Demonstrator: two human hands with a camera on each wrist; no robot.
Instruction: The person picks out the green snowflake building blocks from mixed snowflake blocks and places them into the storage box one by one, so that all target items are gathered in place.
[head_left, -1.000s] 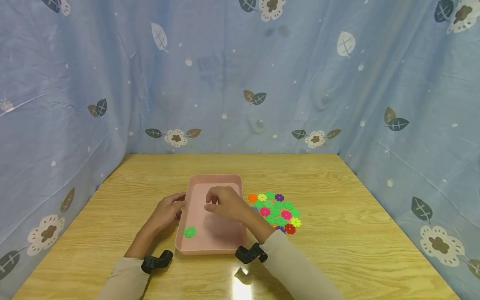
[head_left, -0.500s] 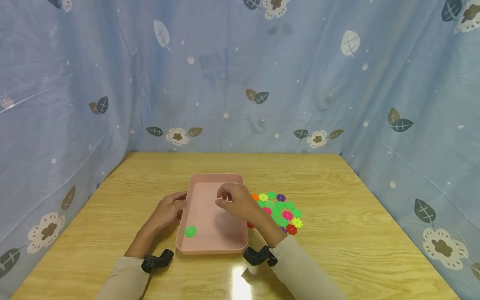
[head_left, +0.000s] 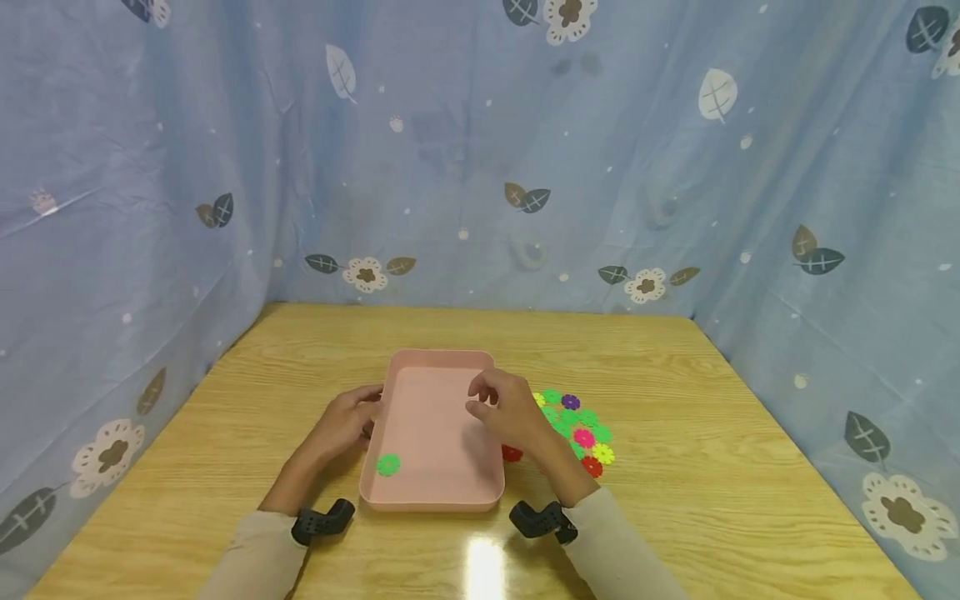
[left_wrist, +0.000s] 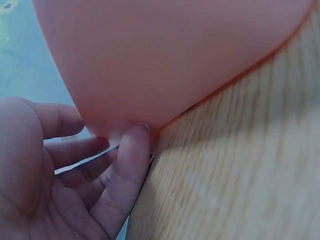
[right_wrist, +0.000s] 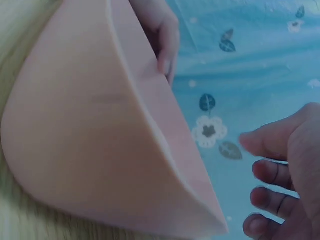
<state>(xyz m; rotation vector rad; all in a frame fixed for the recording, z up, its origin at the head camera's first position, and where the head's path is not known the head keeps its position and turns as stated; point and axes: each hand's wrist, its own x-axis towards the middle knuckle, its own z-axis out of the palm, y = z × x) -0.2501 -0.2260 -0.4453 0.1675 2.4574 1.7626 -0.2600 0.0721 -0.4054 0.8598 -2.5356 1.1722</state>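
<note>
A shallow pink tray (head_left: pixel 442 507) stands on the wooden table. One green snowflake-shaped plastic disc (head_left: pixel 387 465) lies in its front left corner. My left hand (head_left: pixel 341 425) is at the tray's left side; in the left wrist view its fingertips (left_wrist: pixel 135 135) touch the outer wall near a corner. Over the tray's right edge hovers my right hand (head_left: pixel 510 412), fingers loosely bent and thumb apart from them. Nothing shows between those fingers (right_wrist: pixel 270 172) in the right wrist view. Right of the tray lies a flat cluster of colourful discs (head_left: pixel 587 417), partly hidden by my right hand and forearm.
The wooden table (head_left: pixel 697 467) extends to both sides of the tray. A blue curtain (head_left: pixel 450 150) with leaf and flower prints hangs behind and along both sides. Each wrist wears a black strap-on device (head_left: pixel 324 522).
My right hand has moved right, from above the tray's middle to its right edge. The left hand stays against the tray's left side. The head view has shifted slightly.
</note>
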